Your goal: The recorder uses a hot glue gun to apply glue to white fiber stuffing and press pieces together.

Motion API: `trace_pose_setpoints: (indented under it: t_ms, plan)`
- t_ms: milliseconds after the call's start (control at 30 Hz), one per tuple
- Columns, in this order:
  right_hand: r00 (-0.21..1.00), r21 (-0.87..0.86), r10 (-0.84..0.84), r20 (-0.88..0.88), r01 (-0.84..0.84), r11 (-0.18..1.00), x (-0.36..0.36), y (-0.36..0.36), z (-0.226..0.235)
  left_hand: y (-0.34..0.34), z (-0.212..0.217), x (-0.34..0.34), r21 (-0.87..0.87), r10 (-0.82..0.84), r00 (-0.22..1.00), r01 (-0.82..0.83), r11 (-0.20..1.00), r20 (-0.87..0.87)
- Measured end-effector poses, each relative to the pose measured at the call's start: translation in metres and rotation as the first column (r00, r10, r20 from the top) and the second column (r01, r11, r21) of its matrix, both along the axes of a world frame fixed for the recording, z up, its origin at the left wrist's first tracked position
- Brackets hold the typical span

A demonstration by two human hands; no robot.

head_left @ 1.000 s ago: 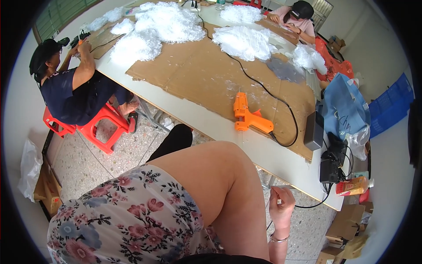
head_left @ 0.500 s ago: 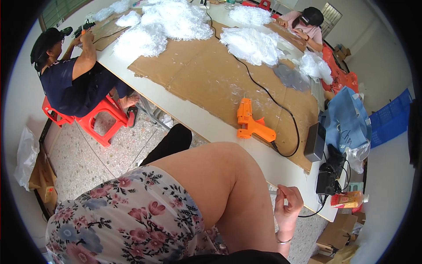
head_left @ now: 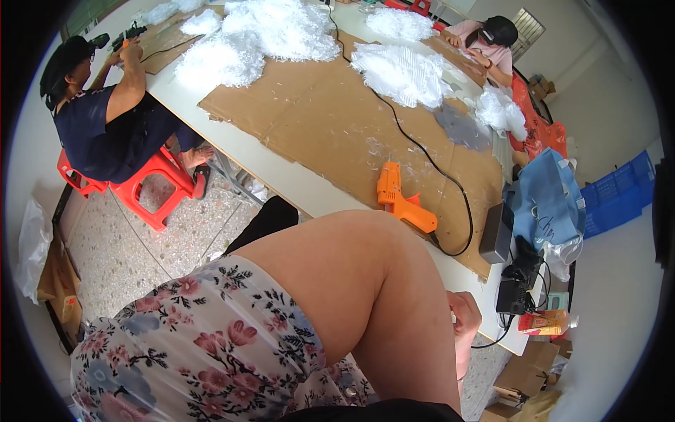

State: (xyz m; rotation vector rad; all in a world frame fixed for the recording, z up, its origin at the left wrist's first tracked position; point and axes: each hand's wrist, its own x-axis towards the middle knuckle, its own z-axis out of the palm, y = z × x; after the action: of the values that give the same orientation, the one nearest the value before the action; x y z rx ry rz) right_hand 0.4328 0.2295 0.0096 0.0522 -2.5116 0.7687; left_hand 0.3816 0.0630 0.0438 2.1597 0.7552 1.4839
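- One hand [head_left: 465, 330] in my view, the right, curled by the counter [head_left: 309, 191] edge behind a raised knee; whether it holds anything I cannot tell.
- Orange glue gun [head_left: 399, 202] lies on brown cardboard [head_left: 330, 126], near that edge, untouched.
- Orange-yellow carton [head_left: 541, 322] at counter's right end.
- Blue crate [head_left: 619, 193] far right.

A long white desk [head_left: 302, 184] runs diagonally through the view. Brown cardboard sheets [head_left: 337, 126] cover most of its top. On the cardboard lie heaps of white fluffy material [head_left: 271, 32], a further white pile [head_left: 404, 70] and a grey patch [head_left: 460, 129]. An orange glue gun [head_left: 401, 204] lies near the desk's near edge, its black cable [head_left: 415, 144] trailing across the cardboard. A dark box [head_left: 496, 232] stands at the right end. The floor [head_left: 162, 246] below is speckled stone.
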Motion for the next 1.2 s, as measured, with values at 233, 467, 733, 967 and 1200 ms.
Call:
trace_pose_setpoints:
  t_ms: [233, 467, 733, 967, 1200]
  plan:
    - [1.000, 0.010, -0.007, 0.011, 0.007, 1.000, 0.003, -0.001, 0.001, -0.010, 0.005, -0.009, -0.003, -0.021, 1.000, 0.021, 1.000, 0.014]
    - [1.000, 0.008, -0.012, -0.011, 0.012, 1.000, -0.002, -0.014, -0.001, -0.023, 0.006, -0.015, -0.031, -0.054, 0.998, 0.055, 0.998, 0.039]
    - [0.999, 0.037, -0.033, -0.022, 0.034, 0.999, -0.001, -0.015, 0.000, -0.038, 0.010, -0.021, -0.069, -0.072, 0.996, 0.076, 0.995, 0.054]
    - [0.998, 0.013, 0.022, -0.056, -0.021, 1.000, -0.019, -0.023, 0.001, -0.049, 0.009, -0.029, -0.104, -0.097, 0.992, 0.104, 0.989, 0.075]
    - [0.996, 0.117, 0.031, -0.083, -0.021, 0.993, 0.000, -0.021, 0.027, -0.055, 0.012, -0.042, -0.121, -0.104, 0.992, 0.113, 0.986, 0.076]
